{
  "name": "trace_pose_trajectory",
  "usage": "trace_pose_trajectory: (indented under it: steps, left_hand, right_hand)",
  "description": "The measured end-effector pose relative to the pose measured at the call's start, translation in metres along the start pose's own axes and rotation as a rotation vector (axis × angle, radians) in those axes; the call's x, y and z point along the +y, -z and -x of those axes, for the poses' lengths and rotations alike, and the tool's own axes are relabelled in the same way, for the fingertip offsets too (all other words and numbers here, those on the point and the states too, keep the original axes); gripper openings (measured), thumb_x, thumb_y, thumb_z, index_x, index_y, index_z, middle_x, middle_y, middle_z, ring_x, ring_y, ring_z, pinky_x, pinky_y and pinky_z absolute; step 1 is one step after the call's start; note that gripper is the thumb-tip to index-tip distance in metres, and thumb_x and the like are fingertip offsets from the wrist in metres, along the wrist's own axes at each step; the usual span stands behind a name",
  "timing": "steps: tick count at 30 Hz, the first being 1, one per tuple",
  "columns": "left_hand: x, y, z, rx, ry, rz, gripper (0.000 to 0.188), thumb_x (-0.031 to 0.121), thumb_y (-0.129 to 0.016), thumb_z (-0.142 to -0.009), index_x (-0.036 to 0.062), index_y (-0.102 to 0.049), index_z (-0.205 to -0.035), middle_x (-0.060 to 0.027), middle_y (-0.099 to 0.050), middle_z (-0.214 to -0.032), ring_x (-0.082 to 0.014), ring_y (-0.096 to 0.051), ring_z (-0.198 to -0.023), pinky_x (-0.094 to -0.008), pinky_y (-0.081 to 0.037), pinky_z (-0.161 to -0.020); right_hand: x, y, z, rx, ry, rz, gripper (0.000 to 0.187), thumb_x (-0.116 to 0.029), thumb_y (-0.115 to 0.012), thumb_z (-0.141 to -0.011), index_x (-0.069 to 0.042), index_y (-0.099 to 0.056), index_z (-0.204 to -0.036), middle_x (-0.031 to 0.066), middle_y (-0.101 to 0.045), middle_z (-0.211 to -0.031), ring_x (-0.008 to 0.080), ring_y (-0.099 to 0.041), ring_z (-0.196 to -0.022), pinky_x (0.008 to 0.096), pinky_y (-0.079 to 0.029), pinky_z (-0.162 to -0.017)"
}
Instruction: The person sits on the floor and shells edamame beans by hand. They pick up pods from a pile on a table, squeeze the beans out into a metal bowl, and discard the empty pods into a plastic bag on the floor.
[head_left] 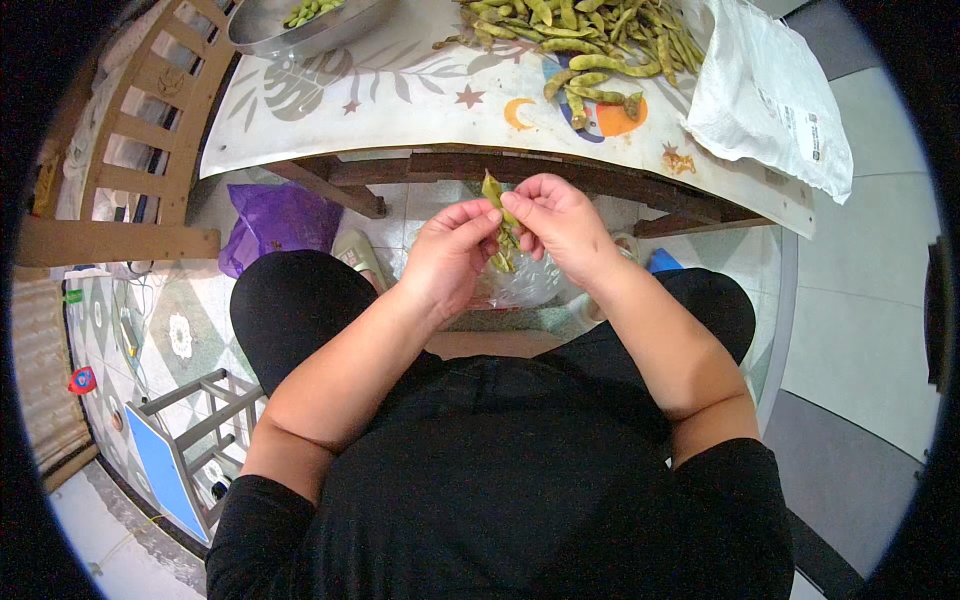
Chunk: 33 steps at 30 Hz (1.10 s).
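Right now, both hands are up in front of the person's lap, just past the knees and near the front edge of the counter (pixel 440 165). The left hand (pixel 455 245) pinches a green pod (pixel 491 188) with its thumb and finger. The right hand (pixel 562 222) pinches the same pod from the other side, so the two hands are very close. The pod points up between them.

Under the hands is a clear plastic bag (pixel 535 285), with some yellow-green pods (pixel 503 260) by it; I can't tell if they are inside.

On the counter is a pale cloth (pixel 400 125) with leaves and stars on it. A big pile of pods (pixel 610 30) lies at the back, next to a white bag (pixel 765 100). On the left is a round metal bowl (pixel 300 45) with green beans (pixel 310 10) in it. A purple bag (pixel 275 225) sits on the floor.
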<state>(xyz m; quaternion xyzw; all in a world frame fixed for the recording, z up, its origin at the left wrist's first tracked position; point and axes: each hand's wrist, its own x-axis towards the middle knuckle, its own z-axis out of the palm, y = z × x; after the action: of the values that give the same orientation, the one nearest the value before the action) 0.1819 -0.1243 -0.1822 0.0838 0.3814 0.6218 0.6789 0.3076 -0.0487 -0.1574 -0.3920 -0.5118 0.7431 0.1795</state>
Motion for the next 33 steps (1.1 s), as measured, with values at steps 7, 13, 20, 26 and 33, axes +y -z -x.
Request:
trace_pose_trajectory:
  steps: [7,13,20,26,33]
  left_hand:
    - [0.005,-0.005,0.002,0.008,-0.051,-0.041,0.009,0.011,-0.056,-0.077,0.0046,-0.055,-0.084,-0.0008,-0.055,-0.075,-0.0082,-0.047,-0.063,-0.0199,-0.038,-0.060]
    - [0.004,0.002,0.000,-0.029,-0.030,-0.100,0.008,0.013,-0.053,-0.080,0.0061,-0.054,-0.083,-0.0015,-0.055,-0.075,-0.0112,-0.051,-0.066,-0.0232,-0.040,-0.061]
    - [0.008,-0.002,0.003,0.001,-0.084,-0.165,0.006,0.009,-0.057,-0.076,0.0041,-0.056,-0.079,0.0001,-0.054,-0.068,-0.0066,-0.043,-0.056,-0.0192,-0.035,-0.054]
    - [0.013,-0.007,0.008,-0.060,0.010,-0.069,0.008,0.011,-0.058,-0.076,0.0042,-0.056,-0.081,0.0000,-0.054,-0.068,-0.0077,-0.044,-0.057,-0.0205,-0.036,-0.055]
    - [0.016,-0.002,0.002,-0.158,0.001,-0.081,0.010,0.016,-0.054,-0.078,0.0066,-0.052,-0.076,-0.0029,-0.054,-0.069,-0.0131,-0.052,-0.063,-0.0248,-0.039,-0.059]
  right_hand:
    - [-0.001,0.008,0.000,-0.259,-0.198,-0.320,0.020,-0.027,-0.053,-0.080,-0.008,-0.048,-0.079,0.0003,-0.052,-0.063,0.0066,-0.047,-0.048,0.0168,-0.034,-0.038]
    - [0.000,0.007,0.002,-0.276,-0.268,-0.332,0.021,-0.028,-0.054,-0.080,-0.010,-0.048,-0.073,-0.0002,-0.052,-0.060,0.0057,-0.045,-0.044,0.0163,-0.031,-0.035]
    - [-0.003,0.001,0.003,-0.221,-0.220,-0.178,0.024,-0.030,-0.056,-0.078,-0.008,-0.050,-0.071,0.0002,-0.051,-0.056,0.0057,-0.044,-0.041,0.0157,-0.032,-0.035]
    - [-0.002,0.002,0.005,-0.301,-0.212,-0.291,0.028,-0.032,-0.056,-0.078,-0.007,-0.051,-0.066,0.0014,-0.052,-0.055,0.0066,-0.045,-0.040,0.0170,-0.035,-0.036]
    - [0.002,0.003,0.002,-0.398,-0.227,-0.472,0.024,-0.027,-0.053,-0.080,-0.006,-0.050,-0.069,0.0032,-0.051,-0.054,0.0084,-0.045,-0.041,0.0169,-0.035,-0.036]
